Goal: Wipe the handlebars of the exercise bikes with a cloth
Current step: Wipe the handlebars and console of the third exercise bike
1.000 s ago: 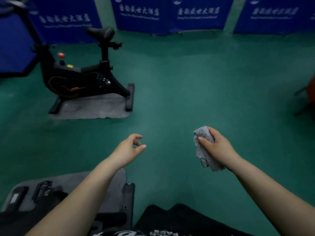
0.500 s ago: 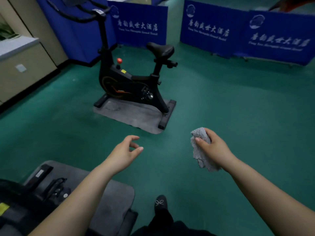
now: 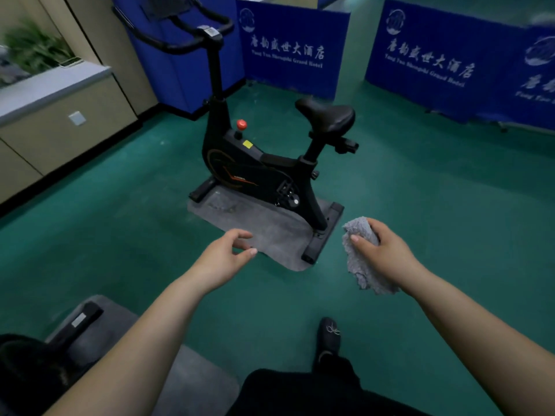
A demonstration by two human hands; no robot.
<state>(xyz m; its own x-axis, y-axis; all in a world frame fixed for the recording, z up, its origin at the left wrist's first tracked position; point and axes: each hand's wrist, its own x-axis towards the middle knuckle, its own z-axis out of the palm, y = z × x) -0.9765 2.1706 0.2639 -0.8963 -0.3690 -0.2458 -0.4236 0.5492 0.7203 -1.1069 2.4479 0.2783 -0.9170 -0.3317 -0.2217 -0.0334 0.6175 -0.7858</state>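
One cloth (image 3: 365, 259) bunched in right hand (image 3: 387, 253) grip, left hand (image 3: 223, 259) loosely spread, bike handlebars (image 3: 180, 34) well ahead.

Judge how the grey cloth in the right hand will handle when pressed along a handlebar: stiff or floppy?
Probably floppy: the grey cloth droops below the right hand. Its nubby surface likely grips rather than slides. It looks light, held bunched in one hand.

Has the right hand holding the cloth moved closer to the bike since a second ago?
Yes. The right hand with the cloth now sits beside the bike's rear base bar, nearer than before.
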